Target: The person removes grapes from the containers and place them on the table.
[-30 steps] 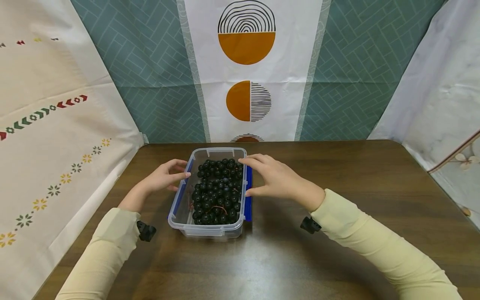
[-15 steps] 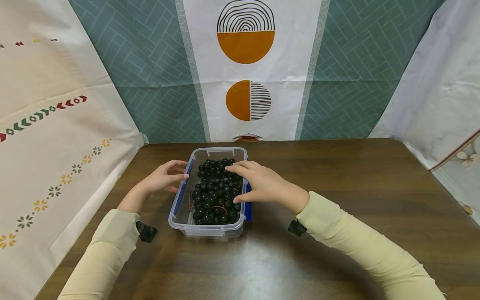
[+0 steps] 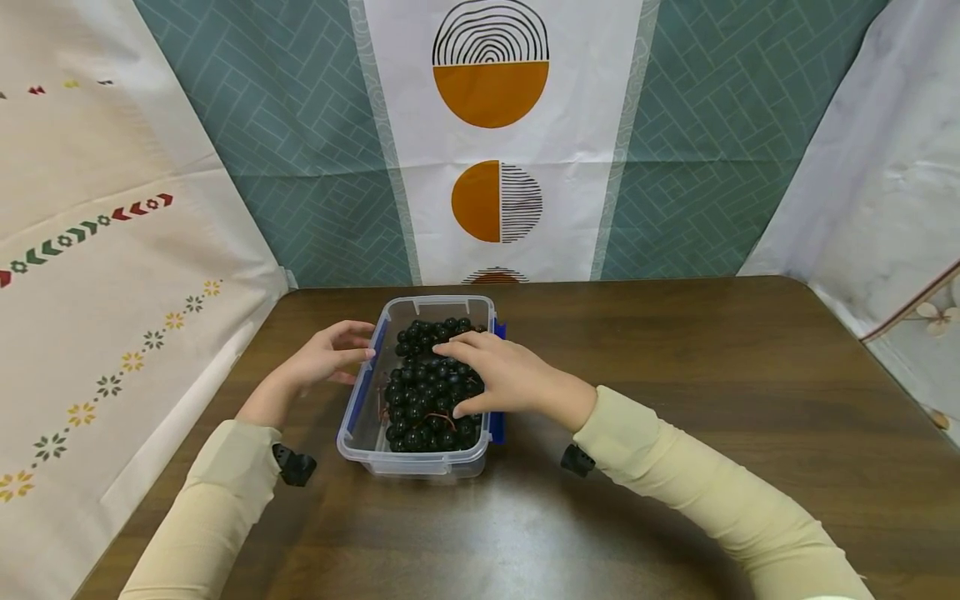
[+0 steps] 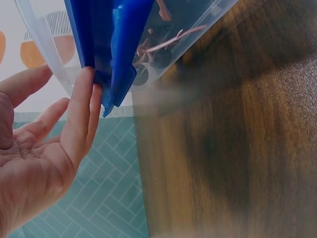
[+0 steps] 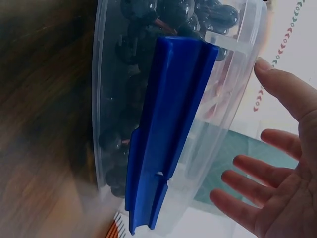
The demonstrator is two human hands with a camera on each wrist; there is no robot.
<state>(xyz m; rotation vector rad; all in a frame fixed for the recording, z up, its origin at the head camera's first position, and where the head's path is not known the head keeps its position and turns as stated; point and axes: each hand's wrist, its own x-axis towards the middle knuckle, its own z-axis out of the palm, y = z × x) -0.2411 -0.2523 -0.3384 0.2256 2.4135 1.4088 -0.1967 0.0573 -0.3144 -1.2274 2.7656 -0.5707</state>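
A clear plastic food container (image 3: 367, 429) stands without a lid on the wooden table, with black grapes (image 3: 423, 387) on thin stems inside. Blue side latches hang folded down along its long sides. My left hand (image 3: 318, 358) stays at the left side, thumb near the rim; in the left wrist view its fingertips touch the blue latch (image 4: 126, 47). Over the grapes my right hand (image 3: 506, 375) is spread, fingers reaching across the right rim with nothing held. From the right wrist view, those fingers are apart above the container, beyond the right latch (image 5: 163, 119).
The brown table (image 3: 675, 358) extends right of and in front of the container. A teal and white patterned cloth (image 3: 315, 167) hangs behind the table's back edge, and a cream cloth (image 3: 112, 317) covers the left side.
My right hand has moved left, from the container's right rim to over the grapes. The left hand and the container have hardly moved.
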